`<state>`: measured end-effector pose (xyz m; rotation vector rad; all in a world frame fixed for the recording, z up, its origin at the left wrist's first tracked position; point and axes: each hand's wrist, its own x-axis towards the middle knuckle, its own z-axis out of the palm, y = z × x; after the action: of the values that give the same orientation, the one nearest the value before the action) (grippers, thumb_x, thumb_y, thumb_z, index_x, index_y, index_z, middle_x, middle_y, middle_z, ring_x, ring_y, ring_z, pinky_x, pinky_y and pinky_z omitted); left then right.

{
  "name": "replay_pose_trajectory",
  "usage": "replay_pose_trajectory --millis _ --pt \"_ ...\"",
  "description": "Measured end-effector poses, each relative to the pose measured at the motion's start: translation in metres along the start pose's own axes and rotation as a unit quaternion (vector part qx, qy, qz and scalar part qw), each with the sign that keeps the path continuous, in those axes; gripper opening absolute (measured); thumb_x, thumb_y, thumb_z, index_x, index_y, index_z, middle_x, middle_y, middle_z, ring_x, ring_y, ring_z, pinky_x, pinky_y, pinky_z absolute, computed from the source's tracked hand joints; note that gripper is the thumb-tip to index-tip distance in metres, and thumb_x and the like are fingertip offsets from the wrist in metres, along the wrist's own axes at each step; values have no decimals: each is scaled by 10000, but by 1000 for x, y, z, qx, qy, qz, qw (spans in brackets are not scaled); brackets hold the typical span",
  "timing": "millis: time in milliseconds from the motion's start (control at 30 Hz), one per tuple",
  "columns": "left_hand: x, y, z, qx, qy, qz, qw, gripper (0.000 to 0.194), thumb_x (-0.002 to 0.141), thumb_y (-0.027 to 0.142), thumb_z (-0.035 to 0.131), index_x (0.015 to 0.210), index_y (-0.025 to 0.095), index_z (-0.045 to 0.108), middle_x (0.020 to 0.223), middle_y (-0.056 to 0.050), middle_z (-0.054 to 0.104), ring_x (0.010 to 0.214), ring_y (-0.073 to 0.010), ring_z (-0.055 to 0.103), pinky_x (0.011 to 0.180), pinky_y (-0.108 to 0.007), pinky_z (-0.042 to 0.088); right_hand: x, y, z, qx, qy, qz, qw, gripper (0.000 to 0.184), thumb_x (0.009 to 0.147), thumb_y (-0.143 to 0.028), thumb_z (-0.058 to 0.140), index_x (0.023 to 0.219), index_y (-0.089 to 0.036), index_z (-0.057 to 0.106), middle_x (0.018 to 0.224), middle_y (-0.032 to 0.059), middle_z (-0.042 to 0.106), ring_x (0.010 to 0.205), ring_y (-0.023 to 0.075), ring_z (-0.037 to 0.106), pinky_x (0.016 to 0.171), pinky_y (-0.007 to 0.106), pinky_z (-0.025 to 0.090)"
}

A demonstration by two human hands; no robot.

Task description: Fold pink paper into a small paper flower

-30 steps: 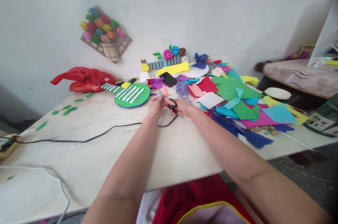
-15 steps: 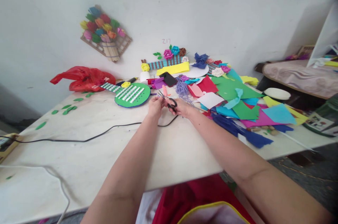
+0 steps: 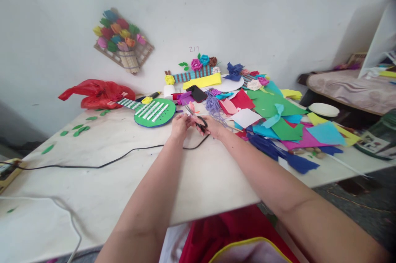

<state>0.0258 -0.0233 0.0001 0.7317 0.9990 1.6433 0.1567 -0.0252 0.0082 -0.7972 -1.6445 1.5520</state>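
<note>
In the head view, my right hand (image 3: 208, 126) grips a pair of scissors (image 3: 202, 124) by their black handles, and the blades point away and slightly left. Close beside it, my left hand (image 3: 180, 126) is closed in a pinch near the blades. Whatever its fingertips hold is too small to make out. Just beyond the fingers lies a salmon-orange scrap (image 3: 192, 107). A bundle of lilac yarn-like strands (image 3: 213, 104) sits a little farther right. Left of my hands lies a green guitar-shaped craft (image 3: 154, 112) with white strips across it.
Coloured paper sheets (image 3: 272, 104) and blue crepe paper (image 3: 281, 155) spread over the table's right side. A black phone (image 3: 196, 93) and yellow paper (image 3: 202, 81) lie behind. A red plastic bag (image 3: 100, 94) and green paper leaves (image 3: 81, 130) are leftward. A black cable (image 3: 117, 159) crosses the table.
Both hands stay close together at nearly the same spot. The left fingers have shifted slightly left, away from the scissor blades. My right hand still grips the scissors.
</note>
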Motion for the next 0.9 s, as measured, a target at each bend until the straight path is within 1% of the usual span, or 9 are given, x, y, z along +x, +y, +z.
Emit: replay_pose_trajectory --millis 133,233,433,500,567,633,733,833,900 --pt "-1 2 -2 -5 12 -14 1000 82 747 131 537 702 136 470 558 -30 582 531 -136 603 614 -292 514 -3 -7 -8 13 5 -81 997 374 732 -517 557 820 -153 553 526 -38 537 376 58 459 311 166 234" --pt "-2 2 -3 9 4 -21 1000 78 736 156 544 698 135 479 566 -43 588 517 -147 601 573 -297 515 -3 -13 -17 34 39 -129 990 362 731 -502 555 842 -158 557 538 -33 550 392 71 481 321 172 249" --pt "-1 9 -7 49 9 -51 997 45 684 121 521 690 149 486 555 -45 596 495 -154 602 375 -196 419 5 -15 -42 64 159 -100 980 305 669 -394 653 829 -151 562 582 4 596 394 84 498 303 175 229" --pt "-2 13 -9 46 -28 -71 996 59 681 136 535 709 155 486 534 -30 582 476 -141 592 329 -165 362 7 -13 -46 52 179 -79 979 320 638 -321 689 879 -155 559 617 10 612 426 90 523 312 171 253" --pt "-3 16 -11 44 -94 -87 991 71 694 179 548 694 156 480 506 -22 564 436 -126 566 300 -155 316 8 -10 -46 34 179 -66 981 364 617 -271 704 930 -164 552 679 16 630 470 95 547 330 168 288" --pt "-7 18 -12 45 -166 -100 980 118 708 230 566 680 157 477 477 -15 545 397 -118 538 283 -153 278 9 -8 -41 16 161 -65 985 404 607 -254 707 970 -177 548 769 23 648 509 96 562 344 167 315" --pt "-12 21 -12 53 -257 -120 957 136 709 244 585 687 156 483 439 1 520 357 -114 508 284 -158 261 8 -7 -29 9 95 -75 993 460 598 -249 704 1024 -212 535 905 23 655 541 84 566 369 163 360" --pt "-15 23 -11 69 -304 -145 939 147 700 246 607 706 156 491 430 8 516 332 -107 487 280 -158 237 6 -6 -20 1 37 -76 996 466 588 -239 697 1025 -209 536 865 12 650 542 80 577 376 155 384" --pt "-14 23 -12 77 -312 -149 935 166 694 254 621 697 157 486 428 10 515 326 -105 484 273 -155 220 6 -4 -20 -12 41 -62 997 441 589 -238 689 1003 -190 543 751 -6 635 515 87 577 351 150 369"
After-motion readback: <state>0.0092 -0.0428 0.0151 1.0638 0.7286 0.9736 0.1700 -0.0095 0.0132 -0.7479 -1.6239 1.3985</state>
